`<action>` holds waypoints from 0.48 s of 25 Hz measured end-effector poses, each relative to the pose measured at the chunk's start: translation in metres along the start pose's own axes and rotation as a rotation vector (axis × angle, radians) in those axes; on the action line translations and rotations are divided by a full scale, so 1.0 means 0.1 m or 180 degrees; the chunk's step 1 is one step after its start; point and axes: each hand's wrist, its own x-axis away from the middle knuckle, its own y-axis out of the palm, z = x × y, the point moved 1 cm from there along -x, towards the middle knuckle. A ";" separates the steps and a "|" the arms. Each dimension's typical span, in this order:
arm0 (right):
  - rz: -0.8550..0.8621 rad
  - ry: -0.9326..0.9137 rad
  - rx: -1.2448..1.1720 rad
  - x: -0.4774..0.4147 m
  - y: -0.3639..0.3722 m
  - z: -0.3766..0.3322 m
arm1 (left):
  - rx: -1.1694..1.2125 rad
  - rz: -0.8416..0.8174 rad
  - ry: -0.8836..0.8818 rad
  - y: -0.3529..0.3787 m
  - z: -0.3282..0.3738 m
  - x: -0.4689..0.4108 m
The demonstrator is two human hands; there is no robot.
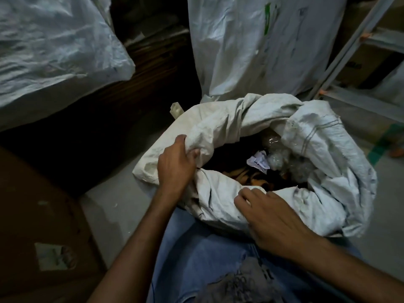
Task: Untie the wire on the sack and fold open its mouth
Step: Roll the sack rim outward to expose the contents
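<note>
A white woven sack [323,171] stands on the floor in front of my knees, its mouth open and the rim rolled outward in thick folds. Inside lie dark and orange scraps, crumpled paper [258,161] and clear plastic wrap [282,158]. My left hand [176,169] grips the rolled rim on the left side, fingers curled into the cloth. My right hand [271,219] rests on the near rim with fingertips curled over the fold. No wire is visible.
Two more large white sacks stand at the back left [54,51] and back centre [262,44]. A brown cardboard box [32,215] is at my left, a metal rack frame [349,57] at the right. Grey floor [113,204] shows between them.
</note>
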 end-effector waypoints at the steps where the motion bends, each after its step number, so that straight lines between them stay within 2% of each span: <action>1: -0.0301 -0.0033 -0.0133 -0.01 -0.09 0.02 | 0.0183 0.0171 -0.0070 0.00 -0.01 -0.08; 3: -0.0614 0.0083 -0.0459 -0.12 -0.30 0.12 | 0.0759 0.0259 -0.0399 -0.03 -0.05 -0.20; 4: -0.0503 0.0183 -0.0627 -0.24 -0.42 0.18 | 0.1197 0.0168 -0.0581 -0.06 -0.05 -0.23; 6: 0.0317 0.0322 -0.0932 -0.58 -0.62 0.35 | 0.2211 -0.0069 -0.0856 -0.14 0.00 -0.32; 8: 0.0985 0.0286 -0.0243 -1.00 -0.65 0.56 | 0.2851 -0.0444 -0.1102 -0.27 0.07 -0.46; 10: 0.0848 0.0195 0.0617 -1.45 -0.61 0.75 | 0.3209 -0.0802 -0.1318 -0.39 0.07 -0.61; 12: 0.0932 0.0009 0.0822 -1.87 -0.62 0.86 | 0.3701 -0.1128 -0.1460 -0.48 0.02 -0.68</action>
